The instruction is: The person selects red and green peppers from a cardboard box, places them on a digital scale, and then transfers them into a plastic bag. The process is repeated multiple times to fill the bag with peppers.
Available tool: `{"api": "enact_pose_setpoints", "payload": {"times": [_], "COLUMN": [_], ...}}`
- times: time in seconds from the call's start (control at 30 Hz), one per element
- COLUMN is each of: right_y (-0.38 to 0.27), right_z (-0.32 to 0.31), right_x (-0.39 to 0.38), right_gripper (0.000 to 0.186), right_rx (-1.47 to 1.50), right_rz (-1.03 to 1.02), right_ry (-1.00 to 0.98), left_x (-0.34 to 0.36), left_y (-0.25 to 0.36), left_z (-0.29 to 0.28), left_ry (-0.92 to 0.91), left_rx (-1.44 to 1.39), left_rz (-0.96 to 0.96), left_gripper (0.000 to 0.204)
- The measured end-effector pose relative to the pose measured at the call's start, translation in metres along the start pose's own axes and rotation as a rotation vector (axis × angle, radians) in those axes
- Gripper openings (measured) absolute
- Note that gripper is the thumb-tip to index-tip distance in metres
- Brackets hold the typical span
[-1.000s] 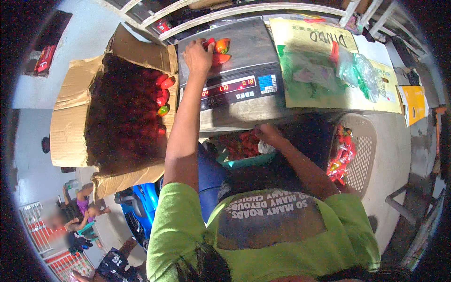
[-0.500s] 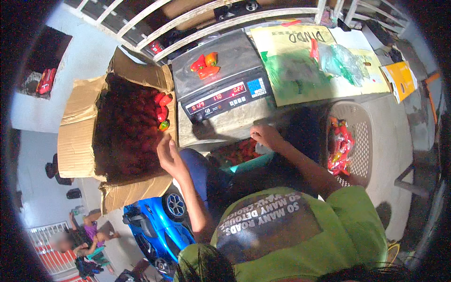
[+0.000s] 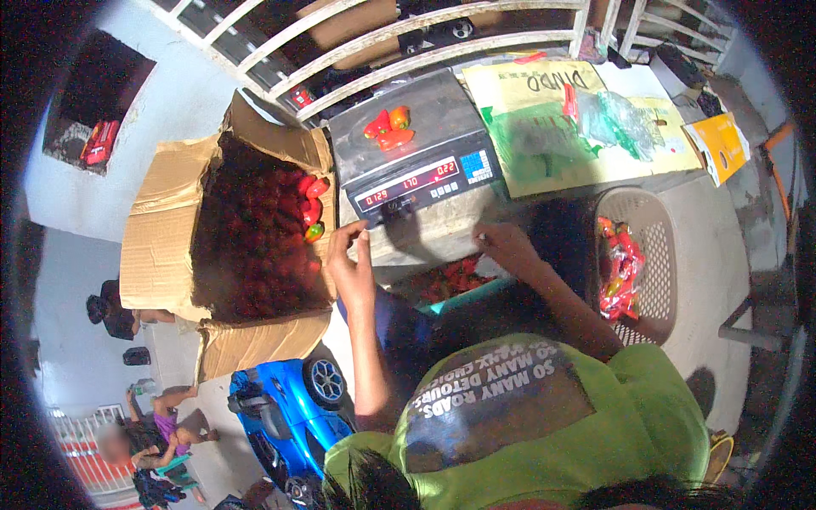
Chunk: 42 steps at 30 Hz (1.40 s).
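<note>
My left hand (image 3: 350, 262) is raised near the scale's front left corner, fingers loosely bent and thumb apart, nothing visible in it. My right hand (image 3: 510, 248) is curled closed in front of the scale; whatever its fingers hold, if anything, is hidden. On the black digital scale (image 3: 357, 95) lie three peppers (image 3: 396, 139), red and orange. To the left, a cardboard box (image 3: 166, 255) holds a dark red heap, with several bright peppers (image 3: 312, 209) along its right side. Below my hands, red peppers (image 3: 455, 279) show in a container with a teal edge (image 3: 463, 299).
A brown plastic basket (image 3: 659, 255) with red peppers in clear wrapping (image 3: 625, 268) stands at right. Clear and green plastic bags (image 3: 625, 127) lie on yellow cardboard (image 3: 544, 166). A blue toy car (image 3: 293, 416) is at lower left, and a person (image 3: 149, 433) sits farther back.
My left hand has moved up and right from the box toward the scale. My right hand has shifted slightly right; the clear plastic under it no longer shows. The peppers remain on the scale.
</note>
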State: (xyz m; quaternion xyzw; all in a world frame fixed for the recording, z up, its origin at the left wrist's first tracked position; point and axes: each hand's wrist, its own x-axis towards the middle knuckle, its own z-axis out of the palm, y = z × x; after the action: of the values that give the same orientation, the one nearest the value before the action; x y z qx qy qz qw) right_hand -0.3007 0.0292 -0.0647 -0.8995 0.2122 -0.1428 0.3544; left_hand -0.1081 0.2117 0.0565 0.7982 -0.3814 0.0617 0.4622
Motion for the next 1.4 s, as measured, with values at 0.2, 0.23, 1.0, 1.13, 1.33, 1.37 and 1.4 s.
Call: {"api": "enact_pose_setpoints", "payload": {"times": [0.2,0.23,1.0,1.13,1.33,1.37,1.4], "right_y": [0.059,0.068,0.091,0.100,0.108,0.107,0.107], "right_z": [-0.053,-0.061,-0.051,-0.047,-0.044,-0.044,-0.043], "right_x": [-0.010,-0.012,-0.017,-0.013,-0.015,-0.014,-0.013], "right_gripper": [0.019,0.019,0.015,0.015,0.016,0.016,0.016], "right_rx": [-0.063,-0.071,-0.179,-0.291,-0.287,-0.316,-0.344], "right_rz": [0.095,0.155,0.298,0.314,0.247,0.271,0.294], "right_ry": [0.324,0.309,0.505,0.481,0.482,0.457,0.431], "left_x": [0.084,0.105,0.254,0.268,0.277,0.279,0.280], "left_y": [-0.044,-0.052,-0.156,-0.154,-0.155,-0.158,-0.162], "left_z": [0.048,0.059,0.142,0.157,0.192,0.192,0.192], "left_ry": [0.002,0.013,0.091,-0.149,-0.472,-0.497,-0.505], "left_rx": [-0.018,0.032,0.088,0.111,0.266,0.226,0.223], "left_rz": [0.051,0.066,-0.066,0.001,-0.006,-0.022,-0.021], "left_gripper": [0.017,0.019,0.052,0.048,0.037,0.036,0.037]}}
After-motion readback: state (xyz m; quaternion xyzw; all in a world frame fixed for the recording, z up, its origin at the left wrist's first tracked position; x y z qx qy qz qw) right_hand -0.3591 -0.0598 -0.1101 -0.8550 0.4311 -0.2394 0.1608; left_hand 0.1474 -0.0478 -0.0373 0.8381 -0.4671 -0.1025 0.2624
